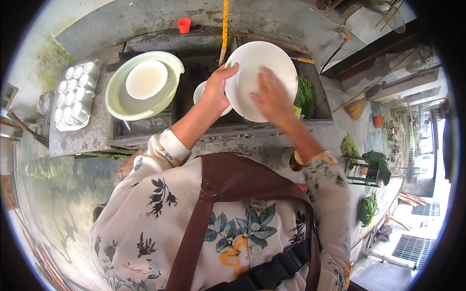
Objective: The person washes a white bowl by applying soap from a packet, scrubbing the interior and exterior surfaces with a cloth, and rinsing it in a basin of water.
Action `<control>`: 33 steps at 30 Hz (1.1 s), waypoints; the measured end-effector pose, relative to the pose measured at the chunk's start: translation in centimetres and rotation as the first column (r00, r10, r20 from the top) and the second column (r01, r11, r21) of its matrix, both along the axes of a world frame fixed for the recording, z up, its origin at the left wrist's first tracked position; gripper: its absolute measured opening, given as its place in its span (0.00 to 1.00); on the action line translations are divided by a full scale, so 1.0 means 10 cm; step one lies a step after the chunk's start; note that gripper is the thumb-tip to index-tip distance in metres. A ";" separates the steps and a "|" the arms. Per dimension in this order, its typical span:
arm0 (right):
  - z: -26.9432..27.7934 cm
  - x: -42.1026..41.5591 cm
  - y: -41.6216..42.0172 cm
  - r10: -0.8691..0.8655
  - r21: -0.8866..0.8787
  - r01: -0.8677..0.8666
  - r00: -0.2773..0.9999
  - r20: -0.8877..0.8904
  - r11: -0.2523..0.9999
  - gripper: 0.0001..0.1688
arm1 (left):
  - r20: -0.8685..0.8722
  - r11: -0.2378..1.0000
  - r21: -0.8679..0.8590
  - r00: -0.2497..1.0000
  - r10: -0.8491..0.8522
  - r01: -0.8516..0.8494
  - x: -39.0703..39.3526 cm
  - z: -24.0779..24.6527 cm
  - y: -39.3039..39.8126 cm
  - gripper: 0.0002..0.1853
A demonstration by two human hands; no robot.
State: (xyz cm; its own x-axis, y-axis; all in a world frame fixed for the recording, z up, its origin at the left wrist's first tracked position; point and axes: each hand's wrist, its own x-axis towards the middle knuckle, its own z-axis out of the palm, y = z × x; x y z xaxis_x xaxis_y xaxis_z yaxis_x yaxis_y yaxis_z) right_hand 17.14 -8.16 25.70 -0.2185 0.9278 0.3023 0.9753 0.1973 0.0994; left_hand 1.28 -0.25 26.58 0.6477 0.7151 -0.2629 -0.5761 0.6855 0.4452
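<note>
A large white bowl point(243, 105) is tilted up above the stone sink, its inside facing me. My left hand point(218, 87) grips its left rim, thumb over the edge. My right hand point(271, 95), blurred, lies flat against the inside of the bowl with its fingers spread a little. Behind my left hand a smaller white bowl point(199, 92) is partly hidden in the sink. To the left stands a pale green plastic basin point(115, 105) with a white bowl point(146, 79) inside it. Leafy greens point(305, 95) lie at the sink's right end.
White mugs point(72, 98) stand in a tray on the stone counter point(62, 140) at the left. A red plastic cup point(184, 25) sits on the back ledge, near a yellow-wrapped pole point(224, 32). A knife's wooden handle point(305, 60) shows behind the bowl. A broom point(355, 109) leans at the right.
</note>
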 end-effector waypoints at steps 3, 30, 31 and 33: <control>-0.01 -0.70 0.06 0.096 0.059 -0.077 0.874 -0.476 0.995 0.34 | 0.025 0.999 0.041 1.000 0.017 -0.018 0.06 -0.04 0.07 0.15; 0.33 -0.42 -0.12 0.100 0.217 -0.076 0.990 -0.100 0.973 0.06 | 0.231 0.973 0.063 0.951 0.203 -0.223 0.07 0.07 0.04 0.21; 0.29 -0.56 -0.08 0.084 0.248 -0.047 0.986 -0.142 0.968 0.07 | 0.233 0.970 0.040 0.946 0.225 -0.240 0.10 0.05 -0.01 0.21; 0.18 -0.74 -0.03 0.064 0.301 0.009 0.971 -0.231 0.954 0.09 | 0.130 0.955 0.037 0.949 0.286 -0.293 0.14 -0.02 -0.12 0.21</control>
